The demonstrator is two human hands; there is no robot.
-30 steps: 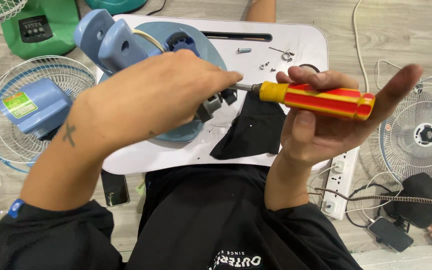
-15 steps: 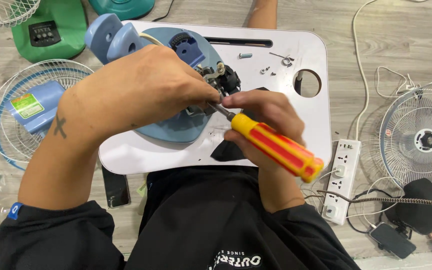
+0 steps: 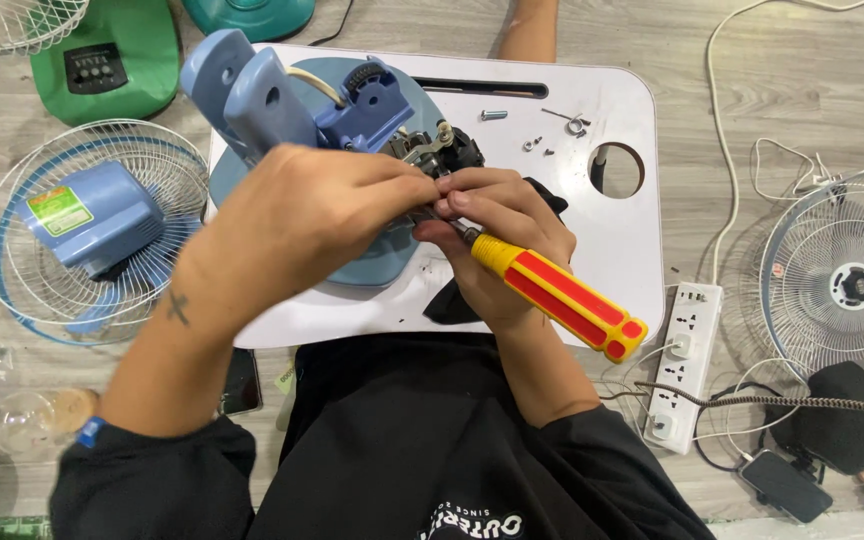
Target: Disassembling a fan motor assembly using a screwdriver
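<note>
Toward the far-left corner of the white surface (image 3: 642,250), the rigid, bulky blue fan base (image 3: 352,120) is lying steadied by the left hand (image 3: 302,215), fingers curled, while the right hand (image 3: 497,225) is gripping the hard-handled screwdriver (image 3: 557,295) at small fragile parts.

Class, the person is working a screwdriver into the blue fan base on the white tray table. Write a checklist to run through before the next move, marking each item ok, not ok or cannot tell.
1. Screwdriver gripped: ok, the right hand holds it near the shaft, handle pointing down-right.
2. Blue fan base steadied: ok, the left hand lies over it.
3. Tip seated in a screw: cannot tell, the fingers hide it.
4. Loose screws kept safe: ok, they lie on the white tray table, away from its round hole.
5. Power strip clear of the work: ok, it lies on the floor beside the table.
</note>
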